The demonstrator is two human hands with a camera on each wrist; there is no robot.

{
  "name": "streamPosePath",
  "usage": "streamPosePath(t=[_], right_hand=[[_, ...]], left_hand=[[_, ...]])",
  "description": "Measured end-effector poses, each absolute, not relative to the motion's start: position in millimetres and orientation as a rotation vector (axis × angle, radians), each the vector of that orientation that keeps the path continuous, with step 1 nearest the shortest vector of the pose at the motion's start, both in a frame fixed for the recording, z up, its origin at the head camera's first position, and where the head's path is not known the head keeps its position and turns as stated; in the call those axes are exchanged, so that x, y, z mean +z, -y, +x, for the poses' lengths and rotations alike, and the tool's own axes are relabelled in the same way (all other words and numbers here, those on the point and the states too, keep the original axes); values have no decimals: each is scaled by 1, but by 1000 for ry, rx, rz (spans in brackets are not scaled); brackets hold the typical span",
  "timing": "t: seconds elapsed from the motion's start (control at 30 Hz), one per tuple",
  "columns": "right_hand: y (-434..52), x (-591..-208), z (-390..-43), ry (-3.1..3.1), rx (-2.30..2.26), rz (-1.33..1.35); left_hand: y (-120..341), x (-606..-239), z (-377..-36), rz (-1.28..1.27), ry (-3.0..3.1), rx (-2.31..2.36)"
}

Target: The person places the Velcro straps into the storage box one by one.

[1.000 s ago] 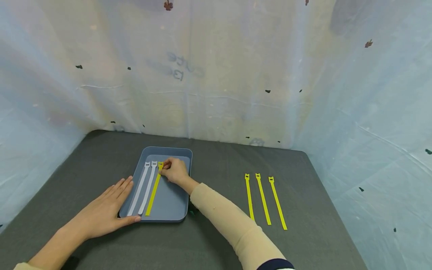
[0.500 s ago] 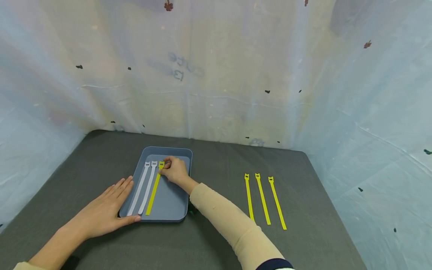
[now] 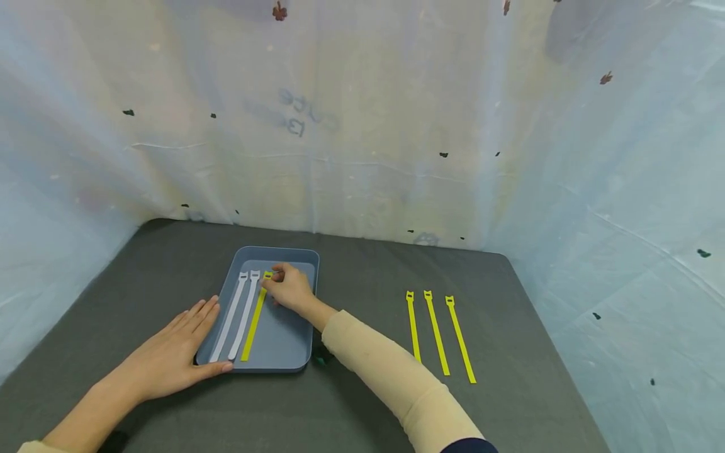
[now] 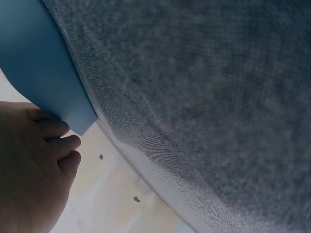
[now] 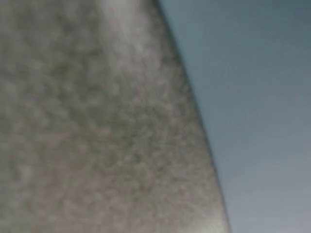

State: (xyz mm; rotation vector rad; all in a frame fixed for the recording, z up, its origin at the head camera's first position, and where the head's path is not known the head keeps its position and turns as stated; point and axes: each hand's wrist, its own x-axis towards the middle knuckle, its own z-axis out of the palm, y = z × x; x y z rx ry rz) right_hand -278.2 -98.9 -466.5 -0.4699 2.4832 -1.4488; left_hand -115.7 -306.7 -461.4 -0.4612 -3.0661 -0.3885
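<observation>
A blue-grey tray [image 3: 283, 352] lies on the dark cloth. In it, side by side, are two white cable ties [image 3: 229, 321] [image 3: 243, 318] and one yellow cable tie [image 3: 253, 327], their slotted heads toward the back. My right hand [image 3: 291, 290] reaches over the tray's right rim, fingers and thumb pinching the yellow tie just below its head, partly covering it. My left hand [image 3: 175, 352] rests with straight fingers along the tray's left side, thumb at the front rim. The left wrist view shows its fingertips [image 4: 60, 141] against the tray wall [image 4: 48, 63].
Several yellow cable ties [image 3: 436, 333] lie spaced out on the cloth to the right; my right sleeve [image 3: 391, 371] overlaps the lower end of the nearest. Pale plastic sheeting [image 3: 351, 126] surrounds the table. The right wrist view holds only cloth [image 5: 97, 136] and tray wall [image 5: 257, 121].
My right fingers have shifted slightly left over the yellow tie, covering more of it just below the head. My left hand stays at the tray. The head view has turned slightly right.
</observation>
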Motion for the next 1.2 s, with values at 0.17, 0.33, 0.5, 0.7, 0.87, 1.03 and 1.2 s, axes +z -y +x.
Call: streamPosePath(t=[0.17,0.33,0.5,0.7,0.87,1.03,1.2], right_hand=[[91,-459,-270,-2377,-1507,-465],[82,-452,-263,-2318,-1514,-494],[76,-446,-257,-2297,-1515,-518],[69,-442,-250,-2264,-1545,-526],[59,-436,-246,-2246,-1557,-540],[48,-430,-240,-2177,-1624,-562],[39,-427,-235,-2119,-1709,-571]], left_hand=[[307,-461,-117,-457,3071,-391],[306,-461,-117,-453,3073,-401],[307,-462,-117,-455,3074,-400],[309,-462,-117,-454,3071,-404],[310,-462,-117,-448,3071,-412],[312,-462,-115,-455,3071,-422],[313,-462,-113,-457,3073,-420]])
